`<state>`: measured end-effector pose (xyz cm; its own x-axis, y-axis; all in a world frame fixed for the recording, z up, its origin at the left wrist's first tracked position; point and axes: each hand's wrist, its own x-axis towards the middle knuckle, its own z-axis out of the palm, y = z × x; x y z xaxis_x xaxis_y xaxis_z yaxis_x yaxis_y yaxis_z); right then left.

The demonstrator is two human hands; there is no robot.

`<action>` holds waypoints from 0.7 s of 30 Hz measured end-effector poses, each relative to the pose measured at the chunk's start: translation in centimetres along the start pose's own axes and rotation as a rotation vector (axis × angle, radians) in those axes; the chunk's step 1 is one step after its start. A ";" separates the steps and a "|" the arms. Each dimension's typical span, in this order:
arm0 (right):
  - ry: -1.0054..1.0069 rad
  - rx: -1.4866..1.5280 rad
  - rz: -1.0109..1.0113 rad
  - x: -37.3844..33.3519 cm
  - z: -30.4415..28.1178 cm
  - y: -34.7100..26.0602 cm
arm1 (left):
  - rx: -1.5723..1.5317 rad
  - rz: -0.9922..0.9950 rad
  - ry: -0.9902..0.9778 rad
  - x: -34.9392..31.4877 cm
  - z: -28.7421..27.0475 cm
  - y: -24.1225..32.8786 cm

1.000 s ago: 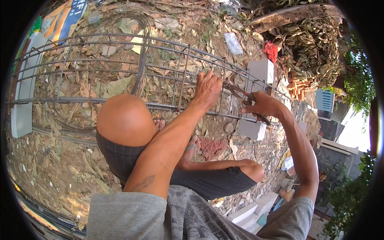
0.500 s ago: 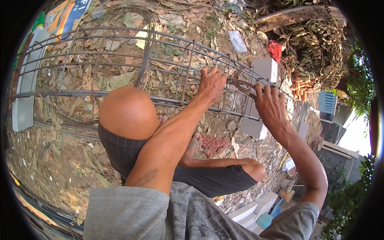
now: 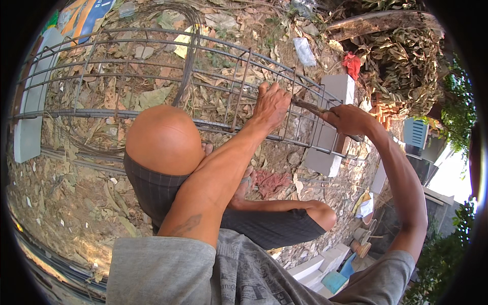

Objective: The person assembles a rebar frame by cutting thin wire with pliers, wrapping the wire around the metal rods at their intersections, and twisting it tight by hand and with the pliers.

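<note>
- Right hand (image 3: 351, 121) folds tightly round the handles of dark pincers (image 3: 311, 108)
- Left hand (image 3: 272, 108) curls at the steel cage (image 3: 242, 90); whether it pinches a bar or wire cannot be told
- Pincers' tips point leftward to a crossbar just beside the left hand, and the cage's long axis runs left to right ahead of the person
- Leaf-strewn ground (image 3: 81, 203) lies beneath, outdoors, with a pale block (image 3: 323, 161) below the cage's right part
</note>
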<state>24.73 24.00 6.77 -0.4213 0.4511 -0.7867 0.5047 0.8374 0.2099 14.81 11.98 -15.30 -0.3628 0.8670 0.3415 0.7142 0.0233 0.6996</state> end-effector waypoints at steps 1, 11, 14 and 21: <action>-0.001 0.128 0.028 0.0 -0.1 0.0 | 0.001 -0.001 -0.003 -0.1 0.0 -0.1; -0.171 0.620 0.075 -1.3 2.4 0.5 | -0.005 0.034 0.043 -0.1 0.5 -0.1; 0.180 0.074 0.049 -2.7 0.9 -3.1 | 0.001 0.036 0.059 -0.4 0.6 -0.5; 0.448 -0.599 0.065 -1.9 1.4 -2.8 | -0.001 0.029 0.073 -0.3 0.3 -0.4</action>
<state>25.15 20.36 6.87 -0.7355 0.4806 -0.4775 0.0965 0.7720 0.6283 14.78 11.89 -15.86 -0.3849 0.8287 0.4064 0.7245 -0.0016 0.6893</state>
